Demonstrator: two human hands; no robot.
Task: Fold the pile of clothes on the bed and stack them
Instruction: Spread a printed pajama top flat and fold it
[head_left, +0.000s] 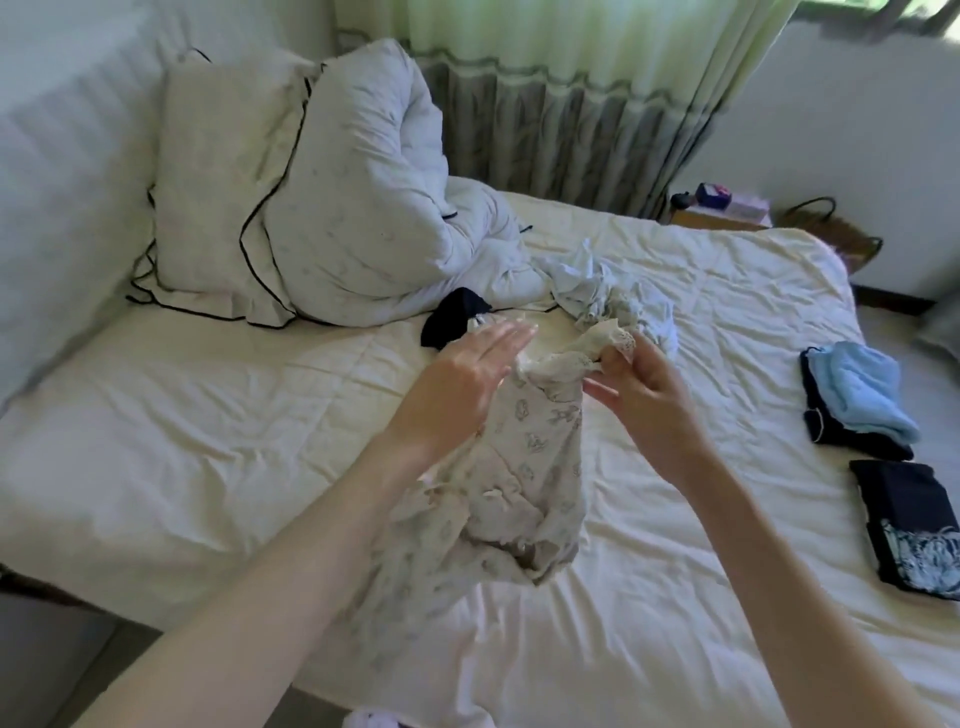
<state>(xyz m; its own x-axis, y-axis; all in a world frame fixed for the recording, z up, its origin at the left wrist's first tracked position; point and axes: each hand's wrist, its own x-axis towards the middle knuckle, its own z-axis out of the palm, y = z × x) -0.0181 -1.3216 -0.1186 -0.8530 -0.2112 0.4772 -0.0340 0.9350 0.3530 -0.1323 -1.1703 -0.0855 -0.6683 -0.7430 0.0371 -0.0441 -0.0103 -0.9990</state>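
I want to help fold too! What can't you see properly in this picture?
- Printed garment: bunched in the hands, its kind unclear in the head view.
- Left hand: blurred; its grip uncertain.
- Dark garment: partly hidden behind the left hand.
- Black printed shirt: cut off by the right edge.

Soft daylight through the curtain (561, 78); wide-angle bending at edges, slight blur.

A cream bed (208, 441) carries a pillow (218, 187) and bunched duvet (363, 208) at its head, unfolded clothes (608, 296) mid-bed, folded stacks (857, 400) along its right edge.
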